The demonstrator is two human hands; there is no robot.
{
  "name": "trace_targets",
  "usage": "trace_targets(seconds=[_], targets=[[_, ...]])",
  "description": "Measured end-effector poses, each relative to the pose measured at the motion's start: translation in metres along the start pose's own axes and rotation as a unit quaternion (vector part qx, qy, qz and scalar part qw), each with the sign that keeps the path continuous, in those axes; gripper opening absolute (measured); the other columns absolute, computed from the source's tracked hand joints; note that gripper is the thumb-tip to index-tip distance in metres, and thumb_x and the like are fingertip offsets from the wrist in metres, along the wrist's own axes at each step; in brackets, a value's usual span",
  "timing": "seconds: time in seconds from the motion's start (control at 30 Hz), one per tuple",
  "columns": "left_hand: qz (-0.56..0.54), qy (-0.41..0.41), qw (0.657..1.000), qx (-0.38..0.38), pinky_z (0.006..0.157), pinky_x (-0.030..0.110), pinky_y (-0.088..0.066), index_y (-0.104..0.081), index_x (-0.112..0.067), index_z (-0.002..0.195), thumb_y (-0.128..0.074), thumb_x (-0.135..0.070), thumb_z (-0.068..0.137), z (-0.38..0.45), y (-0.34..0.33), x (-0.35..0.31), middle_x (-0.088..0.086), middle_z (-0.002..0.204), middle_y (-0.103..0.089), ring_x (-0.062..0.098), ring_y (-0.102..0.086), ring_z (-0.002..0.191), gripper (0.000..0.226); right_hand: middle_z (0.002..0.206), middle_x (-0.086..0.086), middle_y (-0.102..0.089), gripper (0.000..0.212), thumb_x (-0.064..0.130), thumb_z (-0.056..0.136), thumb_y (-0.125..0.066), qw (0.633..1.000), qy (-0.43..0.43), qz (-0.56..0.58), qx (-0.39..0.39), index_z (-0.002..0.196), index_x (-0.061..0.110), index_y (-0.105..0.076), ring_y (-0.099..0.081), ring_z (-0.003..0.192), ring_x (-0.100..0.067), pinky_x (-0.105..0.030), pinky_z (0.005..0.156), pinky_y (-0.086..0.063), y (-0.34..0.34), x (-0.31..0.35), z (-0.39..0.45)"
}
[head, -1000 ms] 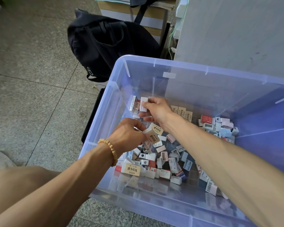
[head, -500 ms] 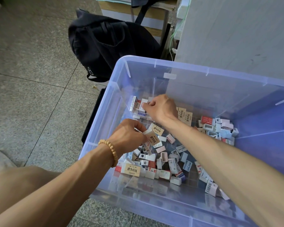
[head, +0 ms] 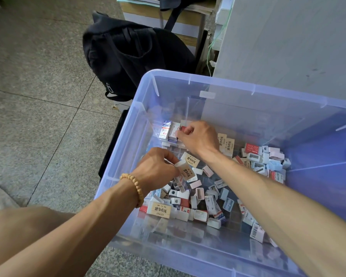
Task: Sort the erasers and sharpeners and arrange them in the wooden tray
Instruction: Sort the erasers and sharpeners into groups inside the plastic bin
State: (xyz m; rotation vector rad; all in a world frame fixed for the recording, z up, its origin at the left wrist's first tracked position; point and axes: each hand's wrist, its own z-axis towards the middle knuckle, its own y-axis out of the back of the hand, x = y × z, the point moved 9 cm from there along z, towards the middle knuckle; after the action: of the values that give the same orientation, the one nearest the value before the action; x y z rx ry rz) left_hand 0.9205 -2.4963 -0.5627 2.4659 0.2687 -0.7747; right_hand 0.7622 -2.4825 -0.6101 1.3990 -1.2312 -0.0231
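- The right hand (head: 198, 138) reaches to the far left corner of the bin (head: 140, 120); its curled fingers (head: 185, 130) pinch a small red-edged eraser (head: 183, 128) against the standing row (head: 171, 131).
- The row lies just left of those fingertips, its pieces on edge, so the right hand is nearer.
- The left hand (head: 156, 168) pinches a cream eraser (head: 186, 171), long axis tilted down-right.
- Loose pile (head: 208, 196) lies below both hands.
- No wooden tray is clearly visible.

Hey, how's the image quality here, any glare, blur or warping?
Head view: even daylight, sharp on both hands and the erasers; pale glare streaks on the clear plastic bin wall; hazy reflections on its near floor; wide-angle bending stretches the forearms at the edges.
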Motion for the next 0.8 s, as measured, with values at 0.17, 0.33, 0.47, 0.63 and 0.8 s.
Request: trace_targets(seconds=[0.17,0.33,0.47,0.63,0.8], targets=[[-0.012,-0.005,1.000,-0.002,0.081,0.044,-0.057,-0.067,-0.017,0.084,-0.075,-0.026,0.083,-0.001,0.001,-0.001,0.007,0.086,-0.075,0.029,-0.070,0.091,0.012,0.092,0.005,-0.058,0.029,0.047,0.088,-0.068,0.986,0.141,-0.086,0.002,0.100,0.022,-0.073,-0.057,0.084,-0.017,-0.028,0.064,-0.038,-0.002,0.019,-0.016],[-0.012,-0.008,1.000,-0.007,0.078,0.042,-0.057,-0.067,-0.017,0.082,-0.073,-0.019,0.085,0.000,0.002,0.000,0.008,0.086,-0.075,0.029,-0.070,0.089,0.007,0.083,0.003,-0.063,0.042,0.059,0.080,-0.072,0.980,0.155,-0.124,-0.020,0.074,0.018,-0.062,-0.055,0.071,-0.018,-0.025,0.050,-0.027,-0.005,0.031,-0.008],[-0.014,-0.011,1.000,-0.006,0.079,0.042,-0.057,-0.066,-0.017,0.082,-0.072,-0.015,0.084,0.002,0.001,0.001,0.009,0.086,-0.075,0.025,-0.068,0.081,0.006,0.088,-0.003,-0.071,0.044,0.058,0.083,-0.071,0.971,0.185,-0.144,-0.046,0.083,0.014,-0.069,-0.065,0.076,-0.024,-0.027,0.059,-0.035,-0.005,0.042,-0.010],[-0.019,-0.011,1.000,-0.009,0.078,0.043,-0.057,-0.066,-0.017,0.082,-0.071,-0.015,0.086,0.004,0.002,0.003,0.006,0.083,-0.075,0.019,-0.064,0.074,0.007,0.086,0.000,-0.067,0.042,0.058,0.085,-0.068,0.972,0.188,-0.137,-0.045,0.081,0.016,-0.063,-0.062,0.074,-0.023,-0.027,0.058,-0.035,-0.006,0.040,-0.013],[-0.036,-0.009,0.999,-0.028,0.075,0.045,-0.057,-0.066,-0.015,0.085,-0.070,-0.019,0.089,0.004,0.005,0.002,0.010,0.085,-0.075,0.019,-0.061,0.069,0.007,0.064,0.006,-0.063,0.038,0.044,0.092,-0.063,0.994,0.107,0.002,0.019,0.068,0.015,-0.067,-0.059,0.061,-0.015,-0.027,0.055,-0.041,0.007,0.015,-0.015]])
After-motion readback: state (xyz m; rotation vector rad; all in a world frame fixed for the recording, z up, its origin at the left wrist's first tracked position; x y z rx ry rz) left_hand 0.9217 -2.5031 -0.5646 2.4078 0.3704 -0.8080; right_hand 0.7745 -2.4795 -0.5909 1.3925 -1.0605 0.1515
